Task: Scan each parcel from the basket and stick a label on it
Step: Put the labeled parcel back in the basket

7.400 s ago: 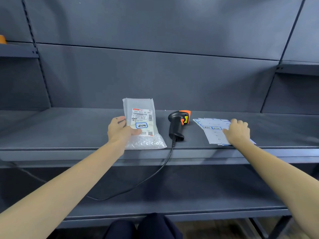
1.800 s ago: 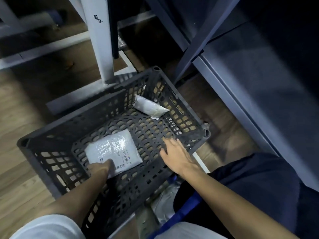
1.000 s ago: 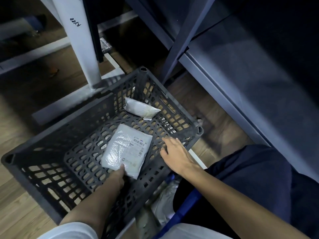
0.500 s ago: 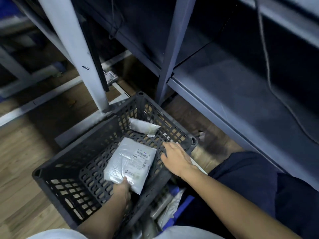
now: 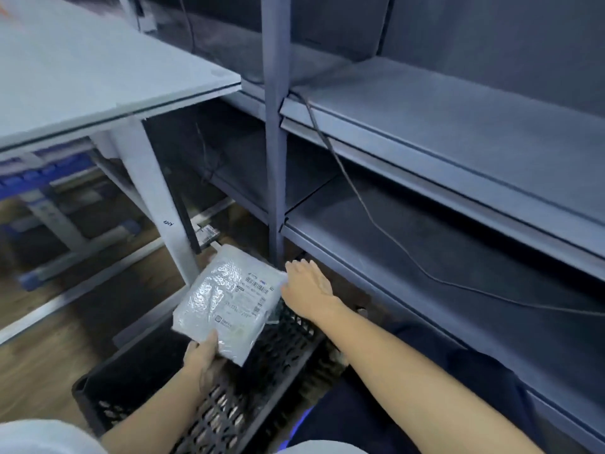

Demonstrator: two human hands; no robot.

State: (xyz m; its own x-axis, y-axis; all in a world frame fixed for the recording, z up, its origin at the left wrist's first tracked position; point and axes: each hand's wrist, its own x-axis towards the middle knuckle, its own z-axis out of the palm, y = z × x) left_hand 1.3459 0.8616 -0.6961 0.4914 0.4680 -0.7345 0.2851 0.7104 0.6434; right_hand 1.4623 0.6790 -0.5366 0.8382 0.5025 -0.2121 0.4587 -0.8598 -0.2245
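Observation:
My left hand grips the near edge of a white bubble-wrap parcel, thumb on top. The parcel is raised above the dark slatted basket on the floor, with its printed barcode label facing up. My right hand reaches forward with straight fingers, its fingertips touching the parcel's right edge. The scanner and the label sheets are out of view. Whether other parcels lie in the basket is hidden by the raised parcel and my arms.
Grey metal shelves run along the right, with an upright post just beyond my hands. A black cable hangs over the shelf edge. A white table with a slanted leg stands on the left over wooden floor.
My left hand has lifted the parcel up out of the basket. My right hand has left the basket rim and moved to the parcel's edge. My view has tilted up toward the shelves.

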